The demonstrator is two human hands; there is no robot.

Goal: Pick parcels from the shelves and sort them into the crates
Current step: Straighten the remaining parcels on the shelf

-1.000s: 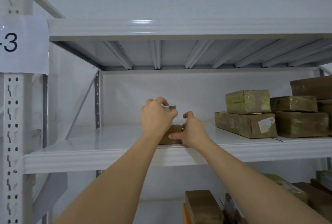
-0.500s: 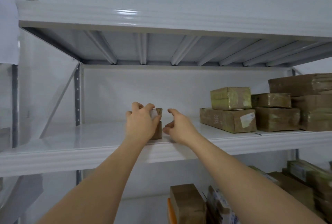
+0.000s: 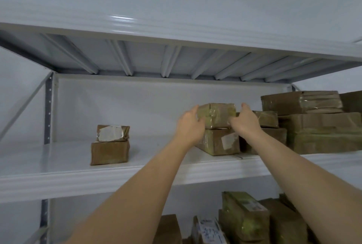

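A taped parcel [image 3: 216,115], stacked on a white-labelled box [image 3: 220,141] on the shelf [image 3: 125,175], is gripped between left hand [image 3: 191,126] and right hand [image 3: 244,121]. Larger boxes [image 3: 321,124] are crowded alongside; no writing is readable.

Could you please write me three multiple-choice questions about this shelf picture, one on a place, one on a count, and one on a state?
1. Where does the parcel between the hands sit?
A. on a longer labelled parcel
B. on the bare shelf board
C. in a crate

2. How many parcels make up the small stack at the left of the middle shelf?
A. one
B. two
C. four

3. What are the hands doing?
A. hanging idle below the shelf
B. one on each end of the top parcel
C. both on the left stack

Answers: 1 A, it lies directly on the longer parcel with the white label. 2 B, one small parcel rests on another. 3 B, the left hand and right hand flank its two ends.
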